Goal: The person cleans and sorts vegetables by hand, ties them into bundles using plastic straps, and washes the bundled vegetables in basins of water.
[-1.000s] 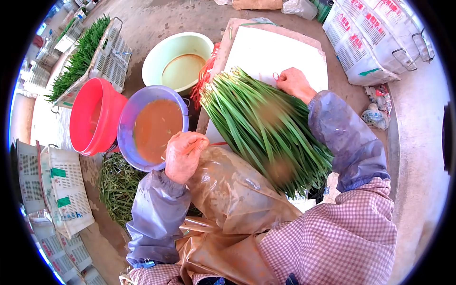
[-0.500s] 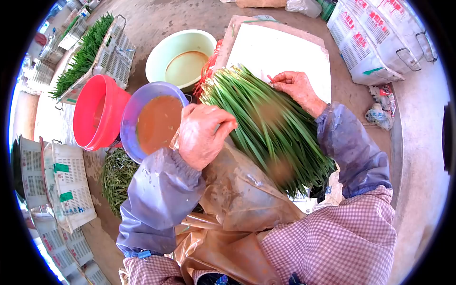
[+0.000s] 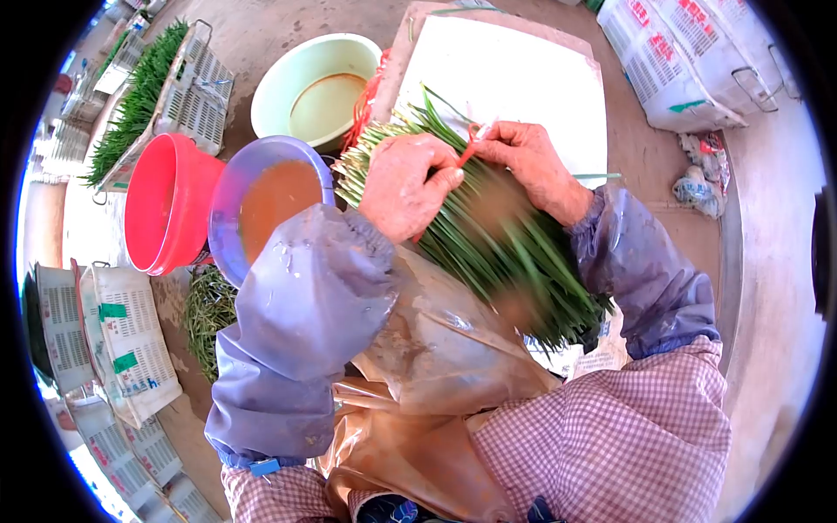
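A thick bundle of long green garlic chives (image 3: 514, 253) lies across my lap and the board's near edge, pale stem ends at upper left. Over it, a thin red tie (image 3: 471, 146) runs up between my hands. My left hand (image 3: 408, 185) is closed, thumb and forefinger pinching the tie, above the stems. My right hand (image 3: 534, 167) pinches the tie's other part at the bundle's far side. A bit of red also shows below my left hand. Part of the bundle is blurred.
A white board (image 3: 506, 78) lies beyond the bundle, with red strands (image 3: 366, 103) at its left. Left stand a pale green basin (image 3: 270, 100), a purple basin (image 3: 225, 218) of brown water and a red bucket (image 3: 161, 205). White crates (image 3: 676, 65) stand at right.
My left hand has moved up and right onto the bundle, close to my right hand. The red tie is now drawn up between both hands. My right hand has shifted slightly left.
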Motion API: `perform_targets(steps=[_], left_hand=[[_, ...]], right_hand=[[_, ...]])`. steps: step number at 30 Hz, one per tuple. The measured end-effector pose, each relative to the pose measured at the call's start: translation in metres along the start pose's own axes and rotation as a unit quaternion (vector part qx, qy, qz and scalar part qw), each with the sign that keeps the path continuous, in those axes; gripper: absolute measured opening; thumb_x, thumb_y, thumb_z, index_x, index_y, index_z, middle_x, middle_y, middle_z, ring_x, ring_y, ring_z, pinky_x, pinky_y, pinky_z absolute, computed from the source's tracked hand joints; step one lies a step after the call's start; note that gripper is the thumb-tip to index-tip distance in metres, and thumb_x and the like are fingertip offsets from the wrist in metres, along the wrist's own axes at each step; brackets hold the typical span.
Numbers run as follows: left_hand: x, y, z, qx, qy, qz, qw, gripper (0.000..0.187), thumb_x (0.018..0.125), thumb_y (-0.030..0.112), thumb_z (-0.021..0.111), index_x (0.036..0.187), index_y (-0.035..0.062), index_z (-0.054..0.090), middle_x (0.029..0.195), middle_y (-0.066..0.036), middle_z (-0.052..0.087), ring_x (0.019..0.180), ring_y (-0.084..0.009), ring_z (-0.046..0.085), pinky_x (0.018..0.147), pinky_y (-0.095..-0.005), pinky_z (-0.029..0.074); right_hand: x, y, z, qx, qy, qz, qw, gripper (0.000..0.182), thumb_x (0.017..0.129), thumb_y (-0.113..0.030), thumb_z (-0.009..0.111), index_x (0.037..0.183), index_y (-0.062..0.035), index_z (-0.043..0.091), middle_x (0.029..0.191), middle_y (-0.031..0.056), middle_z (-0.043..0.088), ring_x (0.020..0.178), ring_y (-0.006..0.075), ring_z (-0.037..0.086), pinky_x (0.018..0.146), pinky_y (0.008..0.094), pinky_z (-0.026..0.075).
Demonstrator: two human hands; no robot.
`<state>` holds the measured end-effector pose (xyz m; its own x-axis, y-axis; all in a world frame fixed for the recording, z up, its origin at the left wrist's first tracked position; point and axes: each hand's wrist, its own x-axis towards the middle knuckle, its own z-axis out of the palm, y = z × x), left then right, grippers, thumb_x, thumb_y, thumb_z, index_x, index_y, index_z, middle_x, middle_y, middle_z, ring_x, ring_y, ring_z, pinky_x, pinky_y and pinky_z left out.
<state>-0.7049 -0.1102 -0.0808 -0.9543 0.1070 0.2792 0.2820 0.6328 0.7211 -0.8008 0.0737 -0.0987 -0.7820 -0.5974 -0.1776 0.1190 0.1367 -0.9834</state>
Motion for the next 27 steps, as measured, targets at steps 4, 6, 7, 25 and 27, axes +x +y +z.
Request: perform_targets(steps=[4, 6, 7, 25, 27], left_hand=[[0.000, 0.002, 0.001, -0.014, -0.004, -0.055, 0.998, 0.017, 0.081, 0.012, 0.065, 0.073, -0.0022, 0.060, 0.082, -0.012, 0.064, 0.073, -0.0220, 0.061, 0.068, -0.0332, 0.048], [0.000, 0.001, 0.003, -0.019, -0.001, -0.064, 0.998, 0.020, 0.082, 0.014, 0.063, 0.072, -0.0020, 0.060, 0.079, -0.010, 0.062, 0.070, -0.0200, 0.060, 0.065, -0.0325, 0.047], [0.000, 0.003, 0.003, -0.019, 0.001, -0.075, 0.997, 0.020, 0.083, 0.014, 0.063, 0.071, -0.0020, 0.059, 0.078, -0.010, 0.062, 0.070, -0.0200, 0.059, 0.065, -0.0326, 0.047], [-0.002, -0.005, 0.004, -0.034, 0.000, -0.046, 0.998, 0.018, 0.081, 0.022, 0.062, 0.073, 0.0067, 0.066, 0.080, -0.006, 0.063, 0.084, -0.0257, 0.060, 0.080, -0.0408, 0.039], [-0.002, -0.001, 0.003, -0.019, -0.001, -0.057, 0.998, 0.017, 0.081, 0.022, 0.062, 0.075, 0.0069, 0.066, 0.082, -0.006, 0.064, 0.087, -0.0256, 0.060, 0.082, -0.0413, 0.038]], right_hand=[[0.000, 0.002, 0.000, 0.052, -0.009, 0.019, 0.998, 0.016, 0.085, -0.016, 0.067, 0.089, -0.0008, 0.069, 0.077, -0.0001, 0.065, 0.065, 0.0063, 0.053, 0.059, 0.0209, 0.042], [0.002, 0.006, -0.004, 0.073, -0.019, 0.032, 0.997, 0.015, 0.086, -0.019, 0.067, 0.088, -0.0040, 0.070, 0.077, -0.0038, 0.063, 0.066, 0.0047, 0.049, 0.061, 0.0199, 0.038], [0.002, 0.005, -0.004, 0.080, -0.013, 0.033, 0.996, 0.015, 0.085, -0.018, 0.068, 0.088, -0.0032, 0.070, 0.076, -0.0018, 0.064, 0.064, 0.0056, 0.050, 0.059, 0.0200, 0.039], [0.003, 0.006, -0.003, 0.090, 0.006, 0.032, 0.995, 0.012, 0.082, -0.012, 0.068, 0.085, -0.0002, 0.067, 0.075, 0.0018, 0.064, 0.065, 0.0065, 0.053, 0.060, 0.0211, 0.043], [0.001, 0.003, 0.000, 0.075, 0.009, 0.029, 0.997, 0.013, 0.082, -0.012, 0.068, 0.086, 0.0008, 0.067, 0.075, 0.0017, 0.064, 0.065, 0.0062, 0.053, 0.060, 0.0213, 0.043]])
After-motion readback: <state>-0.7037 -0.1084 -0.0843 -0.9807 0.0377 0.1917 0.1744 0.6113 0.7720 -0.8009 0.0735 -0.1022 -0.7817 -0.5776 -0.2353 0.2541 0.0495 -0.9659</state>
